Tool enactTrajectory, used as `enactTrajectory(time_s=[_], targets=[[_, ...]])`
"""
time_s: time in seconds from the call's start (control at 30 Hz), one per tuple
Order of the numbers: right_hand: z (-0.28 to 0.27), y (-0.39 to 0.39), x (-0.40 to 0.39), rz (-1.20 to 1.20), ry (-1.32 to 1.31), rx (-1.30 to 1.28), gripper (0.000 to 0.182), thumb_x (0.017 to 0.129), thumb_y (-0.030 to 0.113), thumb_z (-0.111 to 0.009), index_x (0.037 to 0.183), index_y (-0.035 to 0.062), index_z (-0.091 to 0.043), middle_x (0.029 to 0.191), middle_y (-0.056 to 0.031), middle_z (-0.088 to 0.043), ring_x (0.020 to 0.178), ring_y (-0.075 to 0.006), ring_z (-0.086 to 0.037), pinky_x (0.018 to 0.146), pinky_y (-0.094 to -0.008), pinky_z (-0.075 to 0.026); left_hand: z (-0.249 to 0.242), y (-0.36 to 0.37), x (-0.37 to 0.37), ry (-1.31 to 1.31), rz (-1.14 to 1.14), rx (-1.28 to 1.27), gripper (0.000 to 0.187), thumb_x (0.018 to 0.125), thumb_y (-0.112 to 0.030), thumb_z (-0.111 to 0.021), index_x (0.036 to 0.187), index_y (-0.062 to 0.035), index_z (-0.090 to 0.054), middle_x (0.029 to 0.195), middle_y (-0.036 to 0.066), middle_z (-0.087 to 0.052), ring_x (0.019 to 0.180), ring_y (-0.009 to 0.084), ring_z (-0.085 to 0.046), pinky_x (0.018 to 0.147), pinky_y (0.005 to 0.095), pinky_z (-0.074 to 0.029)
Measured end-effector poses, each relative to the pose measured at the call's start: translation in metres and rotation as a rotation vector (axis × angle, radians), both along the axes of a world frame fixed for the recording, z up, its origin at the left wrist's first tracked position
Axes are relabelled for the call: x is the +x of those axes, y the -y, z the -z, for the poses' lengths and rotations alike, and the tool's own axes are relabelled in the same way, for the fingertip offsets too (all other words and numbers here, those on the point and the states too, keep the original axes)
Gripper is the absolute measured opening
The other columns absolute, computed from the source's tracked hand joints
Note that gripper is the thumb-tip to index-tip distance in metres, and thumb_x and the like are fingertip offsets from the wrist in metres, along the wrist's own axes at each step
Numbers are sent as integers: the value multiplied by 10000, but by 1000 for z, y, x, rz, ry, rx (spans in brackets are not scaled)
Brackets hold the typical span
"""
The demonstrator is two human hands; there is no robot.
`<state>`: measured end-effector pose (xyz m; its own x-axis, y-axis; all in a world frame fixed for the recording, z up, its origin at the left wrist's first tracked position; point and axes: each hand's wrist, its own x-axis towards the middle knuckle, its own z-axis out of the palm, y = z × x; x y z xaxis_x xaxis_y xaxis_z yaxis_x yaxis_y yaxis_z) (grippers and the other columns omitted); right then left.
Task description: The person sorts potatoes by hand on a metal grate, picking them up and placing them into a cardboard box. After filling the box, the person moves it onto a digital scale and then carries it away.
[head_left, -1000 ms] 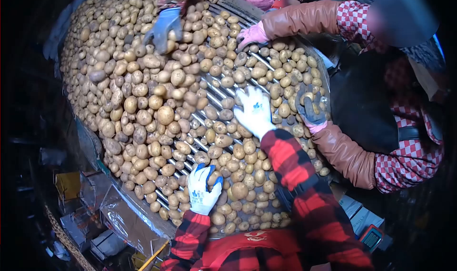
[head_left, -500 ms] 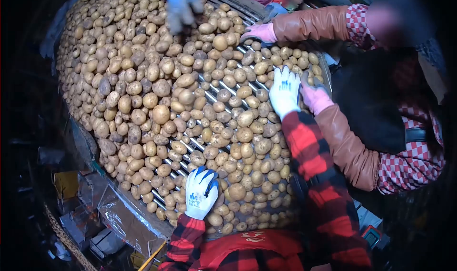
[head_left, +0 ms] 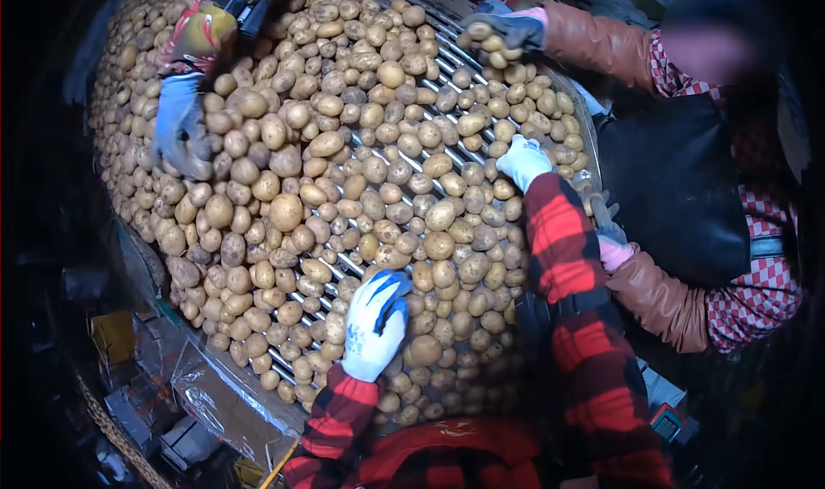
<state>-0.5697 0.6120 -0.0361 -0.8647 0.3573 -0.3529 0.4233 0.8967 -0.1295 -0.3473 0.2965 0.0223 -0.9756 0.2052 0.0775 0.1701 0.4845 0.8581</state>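
Observation:
A spread of potatoes (head_left: 440,215) covers a slatted metal grate (head_left: 347,263). My left hand (head_left: 376,324), in a white glove with blue coating, rests on the potatoes near the front. Its fingers are stretched forward and lightly bent, and I see no potato gripped in them. Farther back on the right, my right hand (head_left: 524,161), gloved in white, reaches down among the potatoes. Its fingers are curled in, their tips hidden, so whatever they hold cannot be made out.
At the right, a co-worker's gloved hand (head_left: 498,38) holds several potatoes; that person's other hand (head_left: 607,223) is at the grate's rim. Another person's blue-gloved hand (head_left: 180,128) touches the pile at upper left. Cardboard boxes (head_left: 225,403) stand lower left.
My left hand has shifted slightly right and forward. My right hand's spread fingers have curled in. The blue-gloved hand moved left and down; the co-worker's far hand has lifted potatoes.

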Motion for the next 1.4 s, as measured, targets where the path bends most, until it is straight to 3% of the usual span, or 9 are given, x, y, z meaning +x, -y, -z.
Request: enactTrajectory(time_s=[0.2, 0.37, 0.53, 0.6, 0.73, 0.93, 1.1, 1.23, 1.4], targets=[[24, -51, 6, -126, -153, -477, 378, 723, 209, -731, 1095, 144, -752, 1053, -154, -740, 988, -330, -694, 876, -407, -550, 2, -50, -56, 240, 101, 431, 265, 1022, -152, -560, 1200, 0, -683, 1187, 121, -695, 1114, 225, -651, 996, 336, -488], [-37, 2, 76, -213, -724, -650, 326, 800, 145, -673, 1116, 90, -733, 1143, -138, -701, 1142, -306, -642, 997, -401, -497, 14, -89, -104, 1018, -58, 1288, 570, 1057, -406, -503, 1537, -133, -359, 1471, 132, -512, 1283, 313, -565, 1067, 466, -476], [-91, 11, 98, -378, -421, -1002, 395, 871, 124, -639, 1260, 63, -666, 1250, -158, -658, 1257, -325, -570, 1086, -421, -435, 29, -92, -114, 1153, 42, 1425, 431, 1060, -289, -507, 1453, -114, -470, 1395, 95, -587, 1165, 258, -653, 816, 325, -593], [-30, -15, 50, -288, -779, -526, 383, 908, 155, -614, 1276, 53, -641, 1329, -178, -614, 1240, -349, -575, 1054, -452, -455, 20, -89, -113, 1243, -32, 1402, 352, 1050, -202, -523, 1372, -63, -549, 1205, 78, -672, 1047, 223, -683, 681, 261, -574], [31, -37, -33, -425, -396, 395, 432, 917, 205, -564, 1348, 198, -588, 1314, -127, -582, 1203, -280, -542, 983, -458, -401, 23, -68, -101, 1218, 55, 1379, 336, 1056, -186, -506, 1361, -48, -538, 968, 49, -637, 872, 190, -652, 661, 252, -545], [25, -46, -82, -456, -285, 335, 225, 901, 203, -578, 1107, 181, -665, 1033, -131, -685, 982, -319, -675, 808, -493, -498, 24, -43, -75, 1124, 86, 1223, 457, 1055, -255, -486, 1461, -50, -443, 1043, 74, -631, 882, 179, -618, 627, 207, -488], [-49, 3, 5, -216, -704, -352, 433, 816, 171, -690, 1241, 90, -673, 1223, -172, -673, 1170, -326, -634, 996, -439, -502, 11, -47, -82, 1043, -27, 1400, 612, 1043, -244, -523, 1585, -118, -269, 1493, 152, -464, 1239, 295, -584, 673, 226, -555], [-70, 49, 62, -530, -238, -1149, 554, 813, 201, -725, 1342, 69, -624, 1314, -179, -644, 1253, -332, -582, 1077, -443, -446, 23, -39, -94, 1085, 159, 1572, 628, 1043, -259, -532, 1599, -215, -245, 1592, 147, -344, 1273, 310, -550, 713, 246, -569], [24, 90, -46, -682, -702, -186, 502, 851, 287, -652, 1334, 152, -629, 1318, -163, -632, 1188, -371, -584, 1029, -490, -412, 32, -37, -75, 1246, 137, 1632, 562, 1045, -383, -510, 1542, -163, -366, 1354, 95, -581, 1000, 162, -606, 605, 223, -483]])
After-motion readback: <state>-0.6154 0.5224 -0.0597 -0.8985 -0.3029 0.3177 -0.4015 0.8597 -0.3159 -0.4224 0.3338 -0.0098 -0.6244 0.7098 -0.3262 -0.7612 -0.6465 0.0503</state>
